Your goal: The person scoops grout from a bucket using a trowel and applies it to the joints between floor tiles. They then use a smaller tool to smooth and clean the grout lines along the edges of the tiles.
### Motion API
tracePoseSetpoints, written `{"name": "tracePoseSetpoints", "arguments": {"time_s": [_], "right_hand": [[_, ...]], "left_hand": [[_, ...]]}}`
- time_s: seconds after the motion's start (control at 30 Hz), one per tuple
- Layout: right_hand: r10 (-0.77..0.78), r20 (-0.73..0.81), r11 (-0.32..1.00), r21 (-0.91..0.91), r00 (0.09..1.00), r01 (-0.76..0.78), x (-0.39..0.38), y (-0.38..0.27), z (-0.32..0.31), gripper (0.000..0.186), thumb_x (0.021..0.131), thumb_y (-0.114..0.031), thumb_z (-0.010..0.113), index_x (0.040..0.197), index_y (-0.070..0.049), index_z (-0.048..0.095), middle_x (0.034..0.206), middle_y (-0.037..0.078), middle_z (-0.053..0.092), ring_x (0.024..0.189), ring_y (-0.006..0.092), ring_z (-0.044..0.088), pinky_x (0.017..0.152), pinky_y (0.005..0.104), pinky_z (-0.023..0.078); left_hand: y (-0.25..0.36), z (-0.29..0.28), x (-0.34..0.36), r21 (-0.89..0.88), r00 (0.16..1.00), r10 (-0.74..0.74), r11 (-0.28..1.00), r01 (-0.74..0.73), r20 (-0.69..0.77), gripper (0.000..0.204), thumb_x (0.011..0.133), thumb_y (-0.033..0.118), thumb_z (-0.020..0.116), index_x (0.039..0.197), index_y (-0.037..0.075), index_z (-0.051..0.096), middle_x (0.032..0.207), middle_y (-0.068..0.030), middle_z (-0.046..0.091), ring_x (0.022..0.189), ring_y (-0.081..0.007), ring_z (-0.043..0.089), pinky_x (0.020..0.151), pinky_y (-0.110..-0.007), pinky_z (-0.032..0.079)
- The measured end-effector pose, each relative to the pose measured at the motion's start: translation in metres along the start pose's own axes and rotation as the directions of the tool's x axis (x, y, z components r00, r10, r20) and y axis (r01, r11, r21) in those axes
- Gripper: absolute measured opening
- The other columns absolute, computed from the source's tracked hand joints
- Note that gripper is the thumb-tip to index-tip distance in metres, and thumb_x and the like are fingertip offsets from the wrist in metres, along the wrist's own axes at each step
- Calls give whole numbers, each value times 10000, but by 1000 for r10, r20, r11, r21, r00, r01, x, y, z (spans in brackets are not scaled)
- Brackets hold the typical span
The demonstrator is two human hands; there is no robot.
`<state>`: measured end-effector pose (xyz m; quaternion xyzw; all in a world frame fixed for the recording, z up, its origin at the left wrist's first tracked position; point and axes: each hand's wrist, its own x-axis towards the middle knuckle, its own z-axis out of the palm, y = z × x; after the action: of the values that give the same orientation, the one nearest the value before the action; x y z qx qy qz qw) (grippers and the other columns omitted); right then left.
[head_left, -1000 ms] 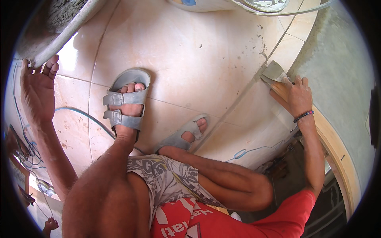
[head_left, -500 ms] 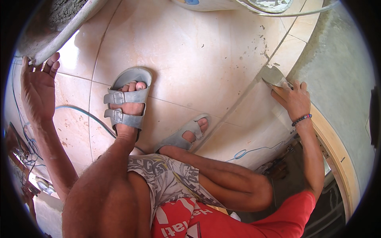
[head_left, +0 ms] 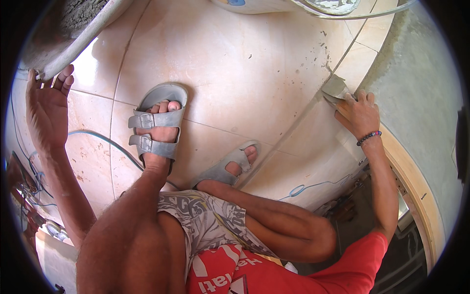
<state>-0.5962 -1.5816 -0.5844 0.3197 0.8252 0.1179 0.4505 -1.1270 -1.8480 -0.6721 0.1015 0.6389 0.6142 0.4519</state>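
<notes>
At the right, my right hand (head_left: pixel 363 116) is closed round the wooden handle of a small trowel (head_left: pixel 343 109). Grey paste covers its blade, which rests at the corner where the floor tiles meet the raised tiled edge (head_left: pixel 359 61). Beside it runs a grout-coloured strip along the base of the tiled riser (head_left: pixel 313 142). Far to the left, my left hand (head_left: pixel 48 115) has its palm turned up, with its fingers at the rim of a grey tub (head_left: pixel 81 41). Some of those fingertips are hidden at the rim. Dark grey mortar (head_left: pixel 81 17) lies inside the tub.
A pale bucket (head_left: pixel 264 6) stands at the top. My sandalled feet (head_left: pixel 156 122) are on the tiled floor (head_left: pixel 220 63). A blue cable (head_left: pixel 105 138) runs behind one foot. Grey cement surface (head_left: pixel 416 83) and a wooden frame edge (head_left: pixel 409 171) lie at the right. Mortar crumbs dot the tiles.
My right hand and the trowel have shifted slightly, the hand a little left and nearer, the blade turning a bit. My left hand stays at the tub's rim.
</notes>
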Motion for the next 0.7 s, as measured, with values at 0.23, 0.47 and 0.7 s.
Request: {"name": "tracePoseSetpoints", "arguments": {"time_s": [0.23, 0.47, 0.7], "right_hand": [[55, 28, 998, -19, 998, -55, -5, -1, -15, 431, 754, -321, 730, 1139, -150, 642, 1058, 69, 555, 1000, 284, 512, 744, 415, 506], [58, -31, 998, -8, 998, -58, -19, 7, -29, 428, 769, -350, 717, 1142, -154, 644, 1030, 71, 552, 951, 278, 511, 730, 416, 502], [35, 39, 999, -2, 999, -35, -12, -6, -13, 383, 776, -291, 703, 1129, -151, 649, 1047, 72, 554, 984, 282, 513, 739, 410, 497]], "left_hand": [[5, -5, -1, -14, 1000, -17, 1000, 17, -7, 535, 960, 407, 536, 1326, 38, 411, 1289, -165, 503, 1085, -260, 599, 996, -356, 441], [0, 3, -2, -31, 1000, 11, 999, -11, -21, 523, 966, 398, 528, 1325, 36, 413, 1282, -161, 509, 1074, -257, 602, 975, -353, 447], [-2, -2, 4, -68, 1000, -12, 998, 13, 25, 500, 971, 387, 518, 1320, 42, 419, 1267, -152, 517, 1061, -248, 604, 956, -359, 459]]}}
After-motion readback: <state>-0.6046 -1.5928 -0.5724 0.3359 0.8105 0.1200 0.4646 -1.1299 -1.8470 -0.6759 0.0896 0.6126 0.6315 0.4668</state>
